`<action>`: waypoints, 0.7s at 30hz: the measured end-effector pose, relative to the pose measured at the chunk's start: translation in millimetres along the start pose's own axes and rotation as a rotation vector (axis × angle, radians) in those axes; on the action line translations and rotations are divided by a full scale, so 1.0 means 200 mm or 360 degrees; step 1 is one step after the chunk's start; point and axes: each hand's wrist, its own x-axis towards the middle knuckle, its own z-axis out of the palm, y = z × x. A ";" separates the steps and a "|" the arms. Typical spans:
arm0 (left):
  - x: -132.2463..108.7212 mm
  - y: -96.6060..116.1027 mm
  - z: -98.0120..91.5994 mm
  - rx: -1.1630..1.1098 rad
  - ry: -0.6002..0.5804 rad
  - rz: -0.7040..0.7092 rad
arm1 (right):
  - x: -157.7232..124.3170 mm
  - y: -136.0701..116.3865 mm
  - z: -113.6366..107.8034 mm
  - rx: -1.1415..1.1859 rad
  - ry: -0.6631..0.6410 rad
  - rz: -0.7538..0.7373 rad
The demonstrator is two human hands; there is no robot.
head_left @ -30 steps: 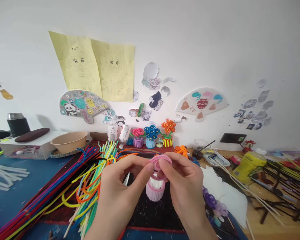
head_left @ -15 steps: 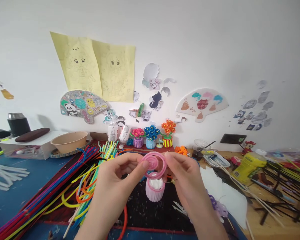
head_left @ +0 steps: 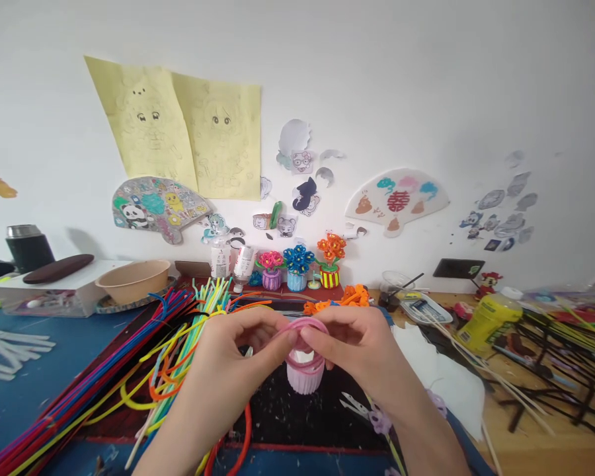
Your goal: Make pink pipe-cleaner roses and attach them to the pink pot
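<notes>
Between my two hands is a pink pipe cleaner (head_left: 313, 324) bent into a spiral of rings. My left hand (head_left: 245, 347) pinches its left side between thumb and fingers. From the other side my right hand (head_left: 354, 337) grips it, the thumb pressed on the middle of the coil. Just below and behind the coil stands a small pale pink ribbed pot (head_left: 305, 380) with white stuff inside; the rings partly cover its rim. I cannot tell whether the coil touches the pot.
Bundled coloured pipe cleaners (head_left: 168, 357) lie left of my hands. Behind stand pots of pink flowers (head_left: 271, 261), blue flowers (head_left: 299, 260) and orange flowers (head_left: 332, 248). White scissors (head_left: 356, 404) lie by my right wrist. A yellow bottle (head_left: 490, 320) and white paper (head_left: 439, 370) are to the right.
My right thumb has moved left onto the middle of the coil, and my hands have come closer together. The coil now looks flatter and more tilted. The view has shifted slightly.
</notes>
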 end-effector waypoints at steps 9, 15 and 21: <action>0.00 0.00 -0.04 -0.0043 -0.0089 0.0040 | 0.00 0.01 -0.03 0.0020 -0.0058 -0.0090; -0.02 0.02 -0.03 0.0002 -0.0008 0.0032 | 0.00 0.01 -0.01 0.0050 -0.0149 -0.0074; -0.22 -0.05 -0.12 0.0892 0.0549 0.0200 | -0.02 -0.01 0.02 -0.0113 -0.0062 -0.0160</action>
